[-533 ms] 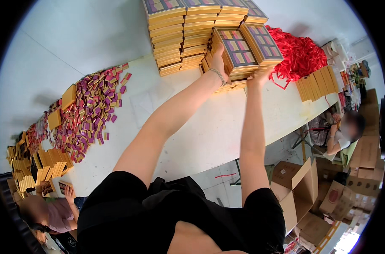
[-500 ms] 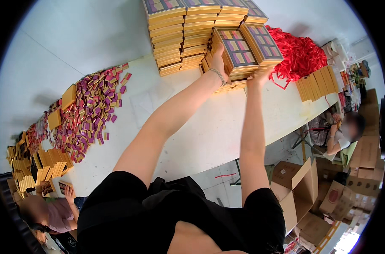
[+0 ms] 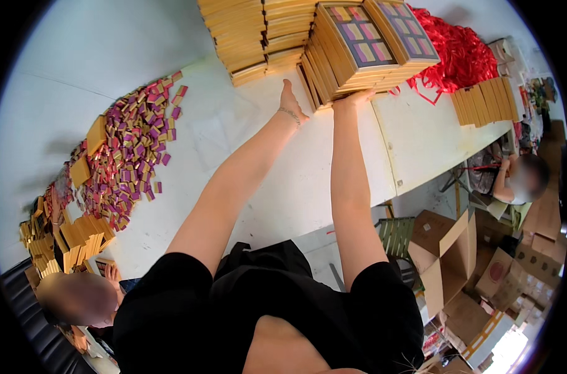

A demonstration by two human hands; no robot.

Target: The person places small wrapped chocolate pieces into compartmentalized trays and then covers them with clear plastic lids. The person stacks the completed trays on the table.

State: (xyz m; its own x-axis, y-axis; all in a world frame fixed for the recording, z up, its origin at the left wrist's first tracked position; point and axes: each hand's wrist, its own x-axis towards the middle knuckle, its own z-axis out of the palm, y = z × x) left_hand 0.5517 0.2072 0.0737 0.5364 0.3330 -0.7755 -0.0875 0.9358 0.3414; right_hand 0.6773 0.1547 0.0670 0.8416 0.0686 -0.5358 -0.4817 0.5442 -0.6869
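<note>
Two side-by-side stacks of flat gold boxes stand on the far part of the white table, with grids of pink, purple and gold pieces showing in the top ones. My left hand, a bracelet at its wrist, is beside the left side of these stacks, fingers stretched out and nothing in it. At the lower front of the stacks, my right hand lies against the boxes with its fingers extended; some fingertips are hard to see. Taller stacks of similar gold boxes rise behind and to the left.
Loose purple, red and gold pieces are heaped at left, near standing gold boxes. Red ribbon piles up at right beside a row of gold boxes. Open cartons stand lower right. Two other people sit at the sides.
My left hand has come off the side of the box stack and opened. The right hand has slid left along its lower front. The view has shifted, putting the stacks higher.
</note>
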